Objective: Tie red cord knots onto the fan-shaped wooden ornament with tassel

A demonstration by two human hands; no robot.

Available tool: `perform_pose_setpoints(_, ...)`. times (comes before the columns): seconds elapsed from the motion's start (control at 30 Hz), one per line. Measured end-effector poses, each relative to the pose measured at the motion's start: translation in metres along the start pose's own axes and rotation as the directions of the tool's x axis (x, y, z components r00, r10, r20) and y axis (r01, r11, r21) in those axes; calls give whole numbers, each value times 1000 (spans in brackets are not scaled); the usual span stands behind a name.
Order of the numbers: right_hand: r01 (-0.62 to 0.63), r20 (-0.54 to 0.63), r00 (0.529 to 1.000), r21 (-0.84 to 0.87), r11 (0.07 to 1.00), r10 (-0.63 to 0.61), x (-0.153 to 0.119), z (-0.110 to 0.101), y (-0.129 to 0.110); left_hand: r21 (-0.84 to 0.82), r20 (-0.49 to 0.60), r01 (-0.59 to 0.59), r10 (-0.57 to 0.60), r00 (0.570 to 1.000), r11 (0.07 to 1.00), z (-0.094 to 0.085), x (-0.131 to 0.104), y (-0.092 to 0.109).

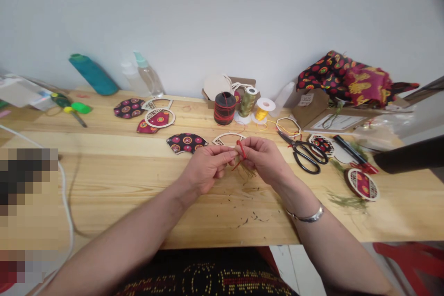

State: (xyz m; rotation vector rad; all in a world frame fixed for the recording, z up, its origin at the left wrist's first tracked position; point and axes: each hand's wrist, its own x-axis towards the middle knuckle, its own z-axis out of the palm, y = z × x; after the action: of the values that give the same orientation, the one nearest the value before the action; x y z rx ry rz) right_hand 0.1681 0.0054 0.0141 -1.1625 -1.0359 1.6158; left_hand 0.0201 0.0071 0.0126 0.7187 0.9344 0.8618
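Close together above the middle of the wooden table, my left hand (211, 162) and my right hand (265, 159) both pinch a thin red cord (242, 150). A loop of the cord stands up at the right fingertips, and one end slants down between the hands. Below the right fingers hang some olive-green threads (248, 172); whether a hand grips them is hidden. Just behind the hands lies a pale fan-shaped wooden frame (227, 138), partly covered. To its left is a fan-shaped patterned fabric piece (185, 142), near my left hand.
Black-handled scissors (307, 157) lie right of my hands. Spools of red-black cord (224, 110), green thread (246, 105) and yellow thread (264, 110) stand behind. A cardboard box (326, 113) with fabric is at back right. A finished round ornament (363, 185) and thread scraps (347, 200) lie rightward.
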Motion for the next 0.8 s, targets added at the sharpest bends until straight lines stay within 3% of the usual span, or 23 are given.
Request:
perform_pose_setpoints(0.47,78,-32,996,-211,974,-87,-2,4,-4,53,-89,-70,75,993,996,-1,1,-1)
perform_pose_setpoints(0.67,176,-18,976,-530,830,-219,-1,-4,-1,69,-143,-98,107,984,993,-3,1,0)
perform_pose_setpoints(0.8,195,-48,957,-619,761,-285,-3,-4,0,97,-171,-104,120,978,990,-3,2,1)
